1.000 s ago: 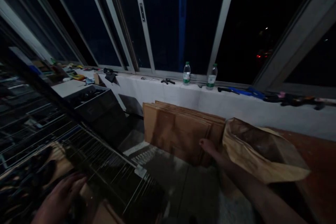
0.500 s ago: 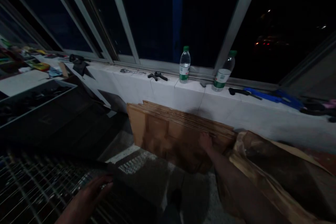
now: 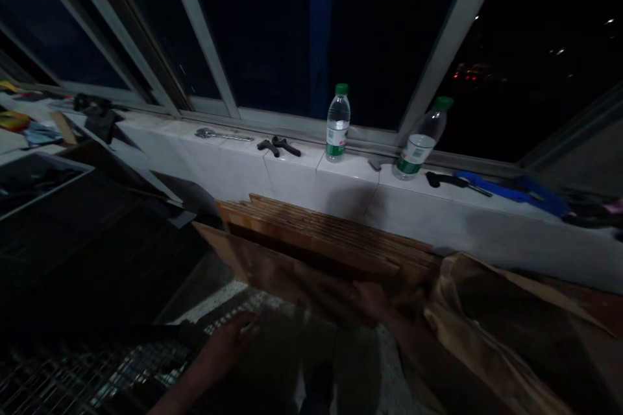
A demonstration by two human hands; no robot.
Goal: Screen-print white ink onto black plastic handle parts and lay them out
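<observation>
Here, the right hand [image 3: 372,298] grips a cardboard sheet [image 3: 272,269], tilting it away from the stack of flattened cardboard [image 3: 331,233] leaning on the white ledge [image 3: 292,172].
The left hand [image 3: 231,337] hovers low, fingers loosely apart, holding nothing, near the edge of a wire rack [image 3: 92,373]. 2 water bottles [image 3: 337,123] with green caps and green labels, their writing unreadable, stand on the ledge by dark windows. A brown paper bag [image 3: 491,331] lies at the stack's right end.

I'm in a dim workshop at night: pliers [image 3: 278,145] and a wrench [image 3: 221,135] on the tiled sill [image 3: 302,172], cardboard sheets [image 3: 321,240] stacked below.
</observation>
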